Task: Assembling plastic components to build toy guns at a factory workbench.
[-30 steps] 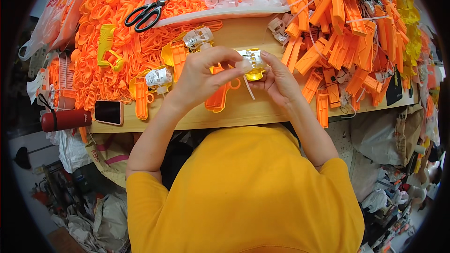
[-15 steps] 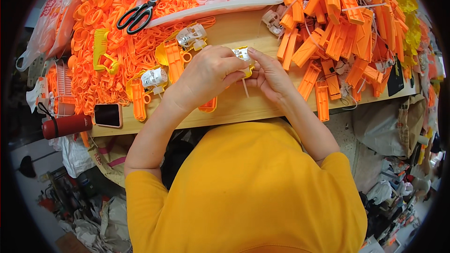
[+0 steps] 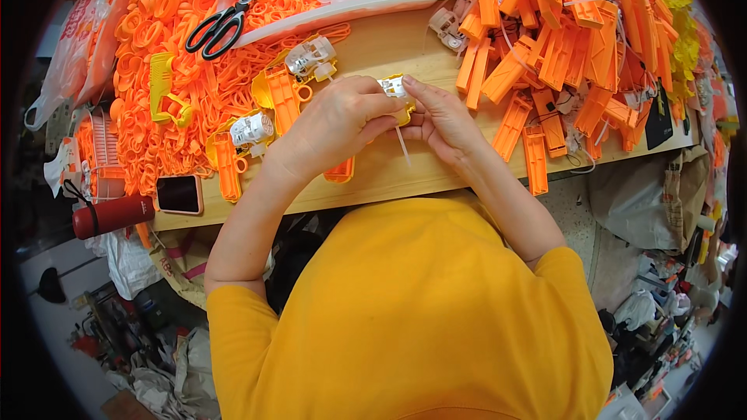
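Between my two hands is a small yellow shell with a white plastic mechanism [image 3: 394, 87] in it. My right hand [image 3: 445, 120] grips its right side, thumb on top and fingers beneath. From the left, my left hand [image 3: 340, 115] pinches at the same piece; its fingertips are partly hidden. A thin white strip [image 3: 402, 145] hangs down from the piece. Under my left forearm, an orange part [image 3: 340, 171] shows only in part. Left of my hands lie two similar assemblies, each a white mechanism [image 3: 251, 131] in a yellow shell with an orange handle [image 3: 227, 167] beside it.
Orange rings and loops [image 3: 156, 85] heap up on the left, with black scissors [image 3: 220, 31] on top. A pile of orange handles with wires [image 3: 568, 54] covers the right. A phone [image 3: 179, 194] and a red bottle [image 3: 113, 216] lie at the left front edge of the wooden table [image 3: 405, 39].
The view has shifted slightly. Both hands keep hold of the same piece in nearly the same pose, and the white strip still hangs below it.
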Motion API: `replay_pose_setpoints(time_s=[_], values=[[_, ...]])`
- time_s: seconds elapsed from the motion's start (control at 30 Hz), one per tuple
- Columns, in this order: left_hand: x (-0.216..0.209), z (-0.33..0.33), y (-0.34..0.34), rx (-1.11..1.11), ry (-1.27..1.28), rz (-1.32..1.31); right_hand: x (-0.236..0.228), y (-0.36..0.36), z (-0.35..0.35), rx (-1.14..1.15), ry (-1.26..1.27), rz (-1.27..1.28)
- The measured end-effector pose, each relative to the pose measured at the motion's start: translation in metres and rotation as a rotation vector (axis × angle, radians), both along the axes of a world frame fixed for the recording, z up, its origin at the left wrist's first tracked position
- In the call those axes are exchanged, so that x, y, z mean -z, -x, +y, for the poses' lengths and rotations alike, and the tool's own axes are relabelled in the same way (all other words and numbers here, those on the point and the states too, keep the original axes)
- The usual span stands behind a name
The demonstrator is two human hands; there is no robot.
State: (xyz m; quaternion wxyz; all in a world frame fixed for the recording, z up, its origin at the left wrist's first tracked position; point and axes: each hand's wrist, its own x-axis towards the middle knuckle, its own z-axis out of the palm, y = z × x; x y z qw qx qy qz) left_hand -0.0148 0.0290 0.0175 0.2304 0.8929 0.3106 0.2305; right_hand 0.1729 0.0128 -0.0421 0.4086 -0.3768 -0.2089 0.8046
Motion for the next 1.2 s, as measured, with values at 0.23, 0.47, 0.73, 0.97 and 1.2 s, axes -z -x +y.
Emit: replay_pose_setpoints(time_s=[0.23,0.47,0.73,0.97,1.2], values=[[0.001,-0.006,0.008,-0.005,0.169,-0.049,-0.003,0.002,-0.004,-0.017,0.004,0.017],[-0.003,-0.001,0.005,0.037,0.166,0.05,0.002,0.004,-0.004,-0.046,0.012,0.039],[0.012,-0.014,-0.002,-0.089,-0.033,-0.08,-0.003,-0.001,0.001,-0.057,-0.089,-0.009],[0.034,-0.027,-0.012,-0.149,-0.266,-0.225,0.023,-0.008,-0.005,0.059,-0.054,-0.058],[0.008,-0.006,-0.016,0.015,-0.151,-0.168,0.022,-0.008,-0.005,0.086,-0.084,-0.049]])
